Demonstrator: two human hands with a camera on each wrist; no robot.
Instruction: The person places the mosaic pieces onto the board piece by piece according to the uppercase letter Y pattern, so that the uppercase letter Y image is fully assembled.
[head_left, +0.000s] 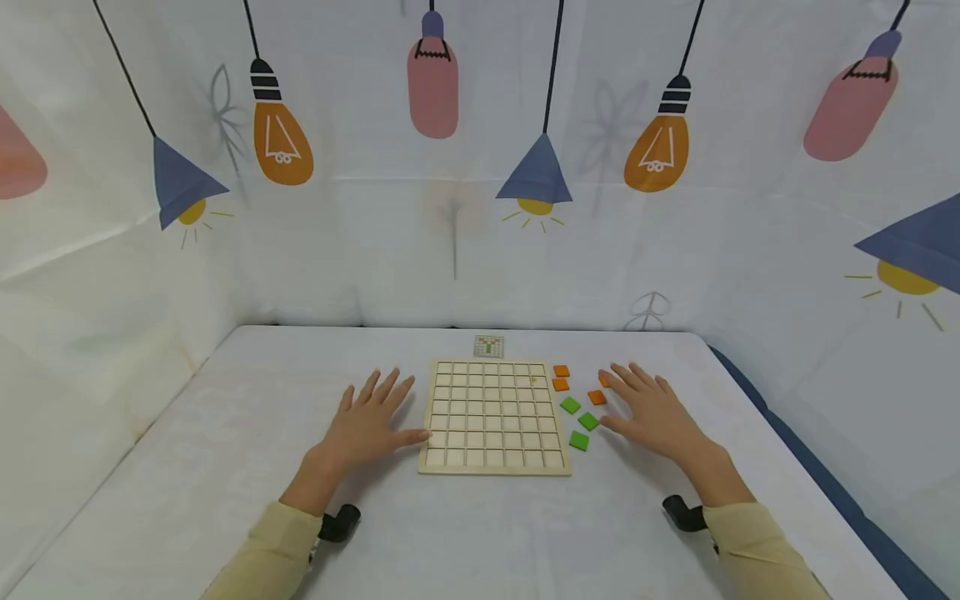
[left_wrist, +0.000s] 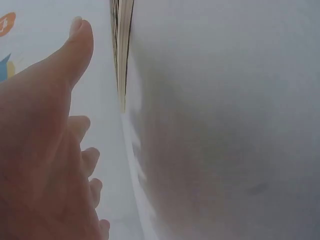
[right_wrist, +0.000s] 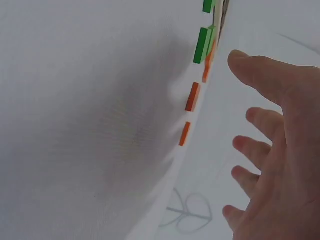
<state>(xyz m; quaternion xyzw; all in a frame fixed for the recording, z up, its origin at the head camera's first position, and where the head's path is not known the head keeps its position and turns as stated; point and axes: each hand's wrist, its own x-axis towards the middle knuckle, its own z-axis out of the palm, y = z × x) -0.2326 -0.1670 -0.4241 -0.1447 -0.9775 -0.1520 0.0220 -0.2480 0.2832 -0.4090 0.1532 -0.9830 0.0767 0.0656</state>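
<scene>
A pale wooden grid board (head_left: 495, 470) lies on the white table, its square cells bare apart from a tiny yellow speck at the upper right. My left hand (head_left: 367, 429) is spread beside its left edge, with the thumb tip overlapping that edge in the head view. In the left wrist view, the thumb (left_wrist: 75, 50) stands apart from the board's side (left_wrist: 123, 50). My right hand (head_left: 652, 415), fingers spread, hovers near the loose tiles and holds nothing. Green tiles (head_left: 579, 441) and orange tiles (head_left: 561, 384) lie between it and the board; one orange tile is partly hidden under its fingers.
Behind the board lies a small pattern card (head_left: 489, 347) with a grid printed on it. A white cloth backdrop (head_left: 337, 250) with lamp drawings rises at the table's far edge. Dark blue fabric (head_left: 795, 492) runs along the right edge.
</scene>
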